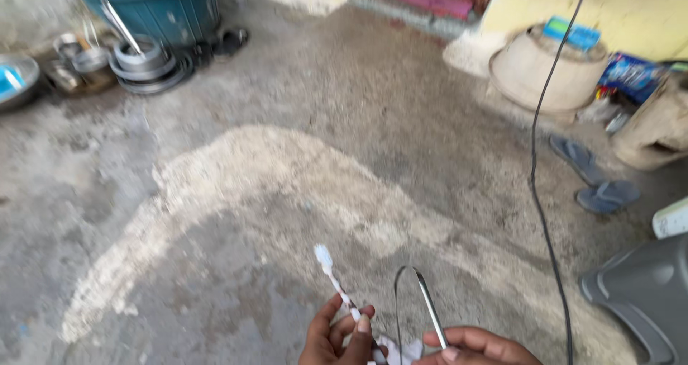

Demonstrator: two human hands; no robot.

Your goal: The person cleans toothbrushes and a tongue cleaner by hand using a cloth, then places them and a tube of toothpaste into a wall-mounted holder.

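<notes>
While left hand (337, 336) pinches one toothbrush (334, 275), right hand (476, 347) grips one metal loop (416, 293), perhaps a tongue cleaner.

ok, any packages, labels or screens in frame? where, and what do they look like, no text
Blue box: flat and rectangular with a green edge, lying on top of the pale round basin, upper right.
Blue packet: crinkled pouch with white and red patches, right of the basin by the yellow wall.
Blue wrapper: small and flat, with a white patch, in the metal bowl at the far left edge.
No screens or signs.
</notes>
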